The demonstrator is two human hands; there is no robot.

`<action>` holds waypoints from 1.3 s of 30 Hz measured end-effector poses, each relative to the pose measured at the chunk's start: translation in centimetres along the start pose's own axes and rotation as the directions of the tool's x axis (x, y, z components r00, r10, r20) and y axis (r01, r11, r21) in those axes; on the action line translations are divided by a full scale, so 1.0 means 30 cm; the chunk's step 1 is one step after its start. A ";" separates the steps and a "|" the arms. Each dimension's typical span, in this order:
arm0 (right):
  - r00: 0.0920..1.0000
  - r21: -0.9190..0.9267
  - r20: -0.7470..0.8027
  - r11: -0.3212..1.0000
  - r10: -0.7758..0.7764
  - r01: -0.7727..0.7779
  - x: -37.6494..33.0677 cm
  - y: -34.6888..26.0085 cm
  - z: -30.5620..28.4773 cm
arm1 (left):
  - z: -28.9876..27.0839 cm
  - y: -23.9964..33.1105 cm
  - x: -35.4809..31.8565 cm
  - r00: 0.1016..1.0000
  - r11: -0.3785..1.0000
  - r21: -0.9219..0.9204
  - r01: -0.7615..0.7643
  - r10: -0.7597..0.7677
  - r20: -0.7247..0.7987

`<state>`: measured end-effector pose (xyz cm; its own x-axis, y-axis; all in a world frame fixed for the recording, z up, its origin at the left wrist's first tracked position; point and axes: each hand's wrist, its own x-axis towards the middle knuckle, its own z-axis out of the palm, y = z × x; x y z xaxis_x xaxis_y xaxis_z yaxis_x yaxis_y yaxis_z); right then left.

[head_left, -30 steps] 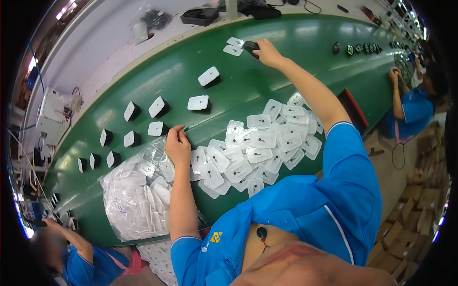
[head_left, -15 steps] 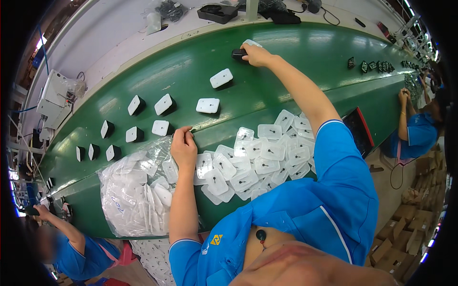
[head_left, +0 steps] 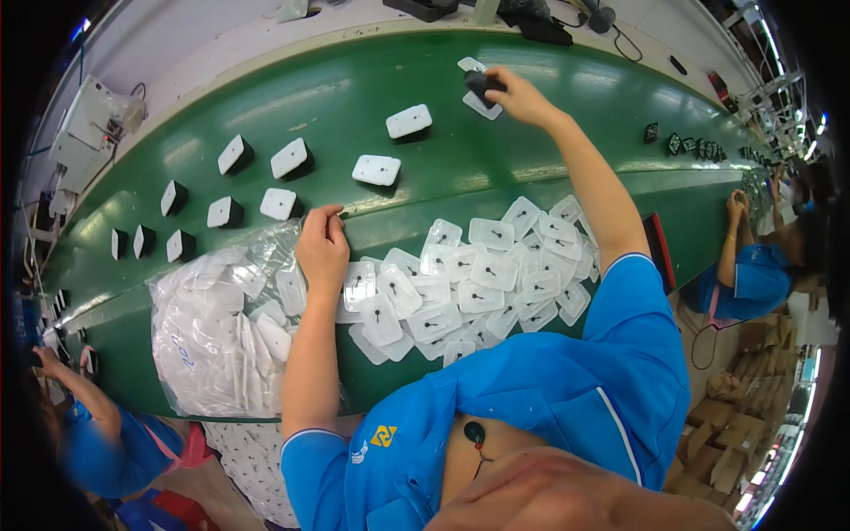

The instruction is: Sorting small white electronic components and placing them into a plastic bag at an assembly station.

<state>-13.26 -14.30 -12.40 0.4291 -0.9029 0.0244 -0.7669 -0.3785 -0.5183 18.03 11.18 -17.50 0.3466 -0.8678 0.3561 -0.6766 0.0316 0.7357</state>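
Over white lids (head_left: 480,107) on the table (head_left: 345,102), the right hand (head_left: 522,96) pinches a black box (head_left: 481,82), likely for steadiness; the left hand (head_left: 322,250) half-curls beside a bag (head_left: 199,336), its hold unclear.

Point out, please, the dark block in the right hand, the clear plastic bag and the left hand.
Dark block (head_left: 479,83): head view, on its exposed side.
Clear plastic bag (head_left: 184,332): head view, on its left wall.
Left hand (head_left: 322,252): head view, on its middle.
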 end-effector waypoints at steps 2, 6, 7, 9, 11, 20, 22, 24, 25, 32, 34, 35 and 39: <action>0.987 0.096 -0.157 0.995 -0.020 0.035 0.005 0.024 -0.009 | -0.004 0.003 -0.002 1.000 1.000 0.007 -0.019 0.019 -0.001; 0.994 -0.159 -0.107 0.986 0.031 -0.047 0.010 -0.014 -0.004 | -0.003 -0.001 0.006 1.000 1.000 0.002 -0.017 0.017 -0.004; 0.994 -0.242 -0.095 0.968 0.052 -0.073 0.007 -0.022 0.000 | -0.001 -0.002 0.005 1.000 1.000 0.000 -0.018 0.018 -0.002; 0.994 -0.245 -0.092 0.965 0.067 -0.088 0.013 -0.041 0.011 | 0.002 -0.006 0.009 1.000 1.000 0.002 -0.025 0.025 -0.015; 0.990 -0.247 -0.096 0.961 0.103 -0.124 0.015 -0.056 0.025 | 0.006 -0.010 0.010 0.998 0.999 0.008 -0.051 0.051 -0.035; 0.996 -0.326 -0.080 0.943 0.046 -0.069 0.007 -0.055 0.065 | 0.002 -0.003 0.007 1.000 1.000 0.007 -0.012 0.012 -0.013; 0.994 -0.351 -0.103 0.935 0.019 -0.054 0.003 -0.051 0.078 | 0.000 -0.002 0.006 1.000 1.000 0.011 -0.015 0.015 -0.013; 0.994 -0.373 -0.112 0.926 0.006 -0.048 0.001 -0.041 0.090 | 0.002 0.000 0.007 1.000 1.000 0.005 -0.006 0.006 -0.009; 0.992 -0.394 -0.127 0.918 -0.010 -0.041 0.001 -0.036 0.097 | 0.003 0.000 0.007 1.000 1.000 0.001 -0.004 0.004 -0.009; 0.978 -0.533 -0.167 0.846 -0.124 0.016 0.012 -0.009 0.142 | 0.000 0.003 0.008 1.000 1.000 -0.001 0.010 -0.010 -0.003; 0.978 -0.562 -0.165 0.827 -0.126 0.011 0.014 -0.015 0.157 | 0.001 -0.001 0.010 1.000 1.000 -0.004 0.017 -0.017 0.010; 0.975 -0.591 -0.172 0.807 -0.138 0.009 0.016 -0.020 0.165 | 0.002 -0.004 0.010 1.000 1.000 -0.007 0.015 -0.015 0.011; 0.971 -0.646 -0.182 0.764 -0.158 0.003 0.020 -0.001 0.191 | 0.008 -0.008 0.010 0.999 1.000 -0.013 0.024 -0.024 0.028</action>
<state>-10.25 -13.65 -17.27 0.4509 -0.8536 0.2608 -0.8923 -0.4235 0.1564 18.15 10.79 -17.70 0.3443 -0.8818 0.3222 -0.6598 0.0169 0.7512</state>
